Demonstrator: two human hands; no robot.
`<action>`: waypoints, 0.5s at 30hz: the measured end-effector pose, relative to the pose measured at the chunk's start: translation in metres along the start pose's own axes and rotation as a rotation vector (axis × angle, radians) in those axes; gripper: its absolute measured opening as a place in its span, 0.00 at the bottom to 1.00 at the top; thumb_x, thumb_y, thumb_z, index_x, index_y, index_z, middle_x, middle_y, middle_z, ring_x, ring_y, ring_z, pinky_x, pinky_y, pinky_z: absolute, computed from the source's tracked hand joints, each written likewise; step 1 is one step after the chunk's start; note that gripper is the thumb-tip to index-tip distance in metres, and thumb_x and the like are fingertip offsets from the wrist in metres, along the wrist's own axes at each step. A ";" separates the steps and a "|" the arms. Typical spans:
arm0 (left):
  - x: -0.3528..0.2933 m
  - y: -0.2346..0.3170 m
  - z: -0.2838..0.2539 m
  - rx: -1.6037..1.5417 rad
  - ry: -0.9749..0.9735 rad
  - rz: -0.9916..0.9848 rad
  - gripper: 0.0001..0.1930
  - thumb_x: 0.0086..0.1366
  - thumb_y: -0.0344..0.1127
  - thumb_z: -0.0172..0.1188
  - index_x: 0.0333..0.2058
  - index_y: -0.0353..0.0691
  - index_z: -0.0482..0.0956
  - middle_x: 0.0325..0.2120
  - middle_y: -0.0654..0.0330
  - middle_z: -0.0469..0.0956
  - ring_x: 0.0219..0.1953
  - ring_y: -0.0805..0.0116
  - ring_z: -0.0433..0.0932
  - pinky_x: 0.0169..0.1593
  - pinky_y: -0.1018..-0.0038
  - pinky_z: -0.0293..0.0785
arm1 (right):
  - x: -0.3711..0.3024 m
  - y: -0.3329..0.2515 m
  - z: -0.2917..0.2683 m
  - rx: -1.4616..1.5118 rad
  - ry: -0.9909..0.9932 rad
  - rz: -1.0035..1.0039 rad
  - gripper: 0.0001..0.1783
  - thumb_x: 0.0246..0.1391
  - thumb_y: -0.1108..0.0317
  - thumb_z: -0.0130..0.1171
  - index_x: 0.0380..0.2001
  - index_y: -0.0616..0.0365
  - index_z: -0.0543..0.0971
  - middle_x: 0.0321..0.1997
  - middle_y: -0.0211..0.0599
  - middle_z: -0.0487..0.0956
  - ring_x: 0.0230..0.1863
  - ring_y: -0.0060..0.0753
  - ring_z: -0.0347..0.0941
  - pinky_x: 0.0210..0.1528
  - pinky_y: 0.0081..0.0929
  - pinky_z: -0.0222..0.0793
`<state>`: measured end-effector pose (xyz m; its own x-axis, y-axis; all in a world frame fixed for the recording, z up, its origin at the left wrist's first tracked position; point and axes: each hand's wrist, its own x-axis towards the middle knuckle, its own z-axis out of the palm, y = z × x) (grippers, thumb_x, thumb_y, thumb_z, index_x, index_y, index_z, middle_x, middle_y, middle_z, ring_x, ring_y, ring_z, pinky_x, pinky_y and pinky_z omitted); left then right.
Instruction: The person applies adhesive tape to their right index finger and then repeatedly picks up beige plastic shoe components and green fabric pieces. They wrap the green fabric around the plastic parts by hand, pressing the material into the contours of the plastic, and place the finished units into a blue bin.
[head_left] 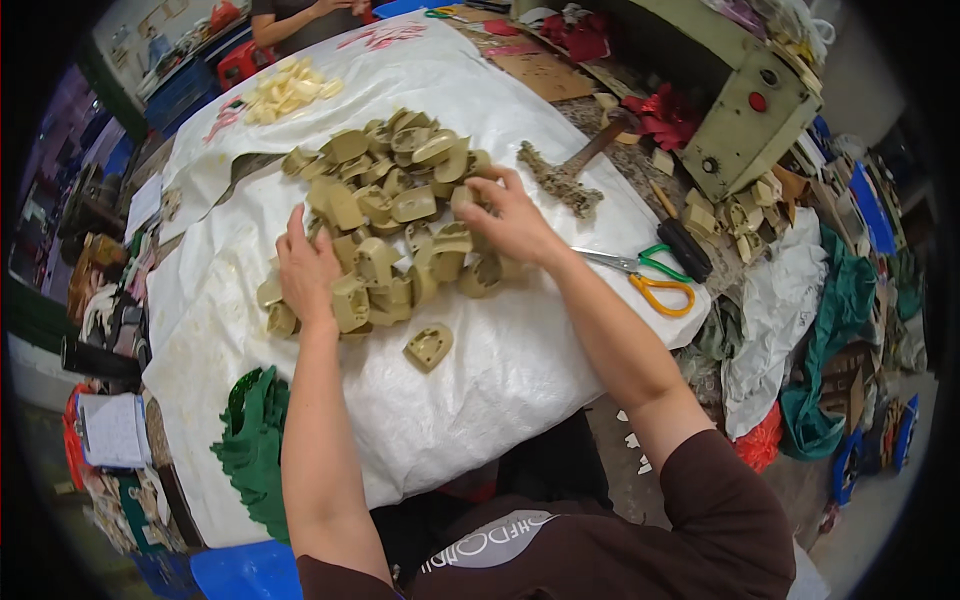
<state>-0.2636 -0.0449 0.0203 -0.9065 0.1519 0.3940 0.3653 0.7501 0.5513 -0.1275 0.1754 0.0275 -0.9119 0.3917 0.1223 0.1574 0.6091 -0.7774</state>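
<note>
A heap of olive-tan plastic pieces (375, 205), shaped like small shoe heels, lies on a white woven sheet (480, 350). At the heap's left edge my left hand (308, 265) rests against the pieces, its fingers apart and nothing gripped. On the right side my right hand (508, 215) has its thumb and fingers bent around an olive heel piece (462, 198); its palm side is partly hidden. One loose heel piece (428, 347) sits apart, nearer to me, with small holes in its face.
Scissors (640, 268) with green and orange handles lie right of the heap, beside a hammer (600, 140) and a dark cylinder (684, 250). Cream pieces (292, 90) are piled at the far left. Green cloth (255, 450) hangs near left. A grey-green machine (735, 130) stands far right. Another person (300, 20) is beyond.
</note>
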 end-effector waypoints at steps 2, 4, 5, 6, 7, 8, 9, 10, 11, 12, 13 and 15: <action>0.007 -0.004 0.011 -0.049 -0.022 0.043 0.20 0.62 0.39 0.52 0.53 0.52 0.69 0.39 0.55 0.76 0.41 0.52 0.75 0.42 0.61 0.71 | -0.015 -0.005 -0.001 -0.152 0.056 -0.244 0.33 0.53 0.43 0.50 0.52 0.60 0.70 0.59 0.43 0.66 0.57 0.45 0.65 0.59 0.36 0.60; 0.009 -0.022 0.022 -0.073 0.037 0.139 0.19 0.64 0.35 0.52 0.54 0.49 0.70 0.28 0.55 0.78 0.27 0.62 0.75 0.35 0.69 0.71 | -0.029 -0.028 -0.001 -0.167 -0.085 -0.274 0.33 0.53 0.43 0.50 0.53 0.59 0.70 0.58 0.42 0.67 0.57 0.45 0.65 0.59 0.36 0.60; 0.014 -0.028 0.019 -0.110 -0.013 0.113 0.19 0.64 0.36 0.51 0.55 0.49 0.70 0.29 0.56 0.79 0.27 0.63 0.75 0.34 0.70 0.70 | -0.033 -0.041 -0.001 -0.171 -0.156 -0.303 0.33 0.53 0.42 0.50 0.53 0.58 0.70 0.58 0.42 0.67 0.57 0.46 0.65 0.59 0.36 0.59; 0.020 -0.035 0.017 -0.151 -0.061 0.081 0.19 0.65 0.36 0.50 0.55 0.50 0.69 0.29 0.57 0.79 0.27 0.64 0.75 0.32 0.72 0.69 | -0.039 -0.048 0.003 -0.276 -0.158 -0.425 0.33 0.53 0.42 0.49 0.53 0.55 0.70 0.59 0.42 0.67 0.57 0.45 0.66 0.57 0.35 0.61; 0.029 -0.045 0.013 -0.189 -0.107 0.046 0.19 0.65 0.36 0.49 0.55 0.50 0.69 0.29 0.58 0.80 0.26 0.65 0.75 0.30 0.74 0.69 | -0.044 -0.055 0.008 -0.380 -0.162 -0.550 0.33 0.52 0.41 0.49 0.53 0.52 0.70 0.60 0.42 0.67 0.57 0.44 0.66 0.56 0.34 0.63; 0.048 -0.058 0.004 -0.648 -0.330 -0.284 0.20 0.65 0.41 0.49 0.56 0.49 0.69 0.38 0.57 0.77 0.38 0.68 0.76 0.36 0.73 0.67 | -0.047 -0.066 0.008 -0.400 -0.146 -0.634 0.33 0.52 0.42 0.50 0.54 0.52 0.70 0.59 0.42 0.68 0.55 0.45 0.67 0.55 0.35 0.63; 0.045 -0.039 -0.009 -0.847 -0.311 -0.420 0.21 0.66 0.42 0.49 0.57 0.49 0.68 0.42 0.57 0.75 0.40 0.69 0.75 0.37 0.73 0.67 | -0.050 -0.074 0.007 -0.421 -0.132 -0.708 0.32 0.53 0.43 0.50 0.55 0.52 0.69 0.58 0.42 0.70 0.54 0.45 0.69 0.54 0.35 0.64; 0.038 -0.012 -0.028 -1.050 -0.300 -0.556 0.22 0.66 0.44 0.48 0.57 0.48 0.67 0.45 0.57 0.74 0.42 0.69 0.74 0.37 0.73 0.66 | -0.048 -0.072 0.003 -0.350 -0.115 -0.715 0.32 0.53 0.44 0.51 0.56 0.52 0.69 0.56 0.42 0.71 0.53 0.45 0.70 0.53 0.34 0.65; 0.033 -0.001 -0.046 -1.239 -0.255 -0.693 0.22 0.67 0.45 0.48 0.58 0.48 0.66 0.49 0.56 0.72 0.44 0.69 0.73 0.38 0.73 0.65 | -0.046 -0.073 0.002 -0.264 -0.104 -0.742 0.32 0.53 0.45 0.52 0.56 0.52 0.68 0.54 0.42 0.73 0.51 0.44 0.71 0.52 0.34 0.65; 0.032 -0.012 -0.049 -1.185 -0.312 -0.605 0.25 0.66 0.50 0.47 0.60 0.49 0.64 0.57 0.56 0.65 0.52 0.68 0.68 0.48 0.70 0.64 | -0.033 -0.069 0.003 -0.069 -0.101 -0.714 0.31 0.54 0.47 0.53 0.57 0.52 0.68 0.51 0.41 0.75 0.49 0.43 0.72 0.50 0.32 0.66; 0.029 -0.017 -0.043 -1.126 -0.348 -0.424 0.26 0.66 0.51 0.47 0.60 0.49 0.64 0.57 0.55 0.65 0.54 0.66 0.68 0.51 0.69 0.63 | -0.017 -0.064 0.003 0.126 -0.101 -0.681 0.31 0.54 0.49 0.54 0.57 0.52 0.67 0.48 0.41 0.77 0.47 0.41 0.74 0.48 0.31 0.67; 0.013 -0.017 -0.030 -0.980 -0.385 -0.097 0.27 0.65 0.52 0.47 0.60 0.48 0.64 0.58 0.54 0.64 0.56 0.64 0.66 0.56 0.65 0.60 | 0.016 -0.043 -0.006 0.622 -0.041 -0.302 0.31 0.53 0.52 0.57 0.58 0.52 0.66 0.42 0.38 0.78 0.43 0.33 0.74 0.46 0.26 0.68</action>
<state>-0.2756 -0.0751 0.0378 -0.8841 0.4422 0.1513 0.1434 -0.0514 0.9883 -0.1465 0.1594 0.0662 -0.8970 0.2339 0.3750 -0.3408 0.1743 -0.9238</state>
